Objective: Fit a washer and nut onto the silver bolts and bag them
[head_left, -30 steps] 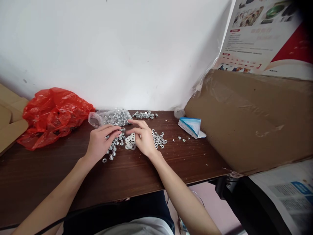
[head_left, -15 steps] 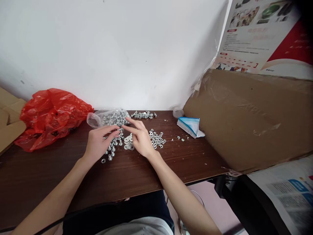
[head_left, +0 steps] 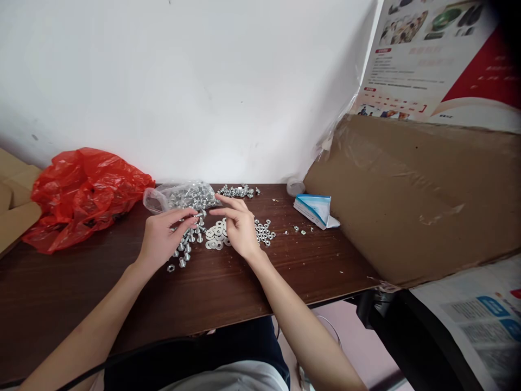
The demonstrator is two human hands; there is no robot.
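Between the thumb and index finger of my left hand (head_left: 160,234), a silver bolt (head_left: 201,214) is pinched, its end pointing right. My right hand (head_left: 241,227) is just to the right, fingers stretched out and apart, the fingertips a short way off the bolt. Below my left fingers lie several loose bolts (head_left: 187,248). A single nut (head_left: 170,268) rests at their near edge. Flat washers (head_left: 215,234) lie in a pile under and left of my right hand, which partly hides them. Several nuts (head_left: 265,232) are spread to its right.
Behind my hands lies a clear plastic bag (head_left: 179,194) of hardware, with a pile of small fasteners (head_left: 238,190) beside it. A red plastic bag (head_left: 87,195) is at left. A blue-and-white packet (head_left: 315,209), a small clear cup (head_left: 295,187) and a cardboard box (head_left: 415,201) stand at right.
My right hand has drawn slightly right, away from my left fingertips, so the bolt and more of the washers show. My left hand keeps its pinch in nearly the same place.
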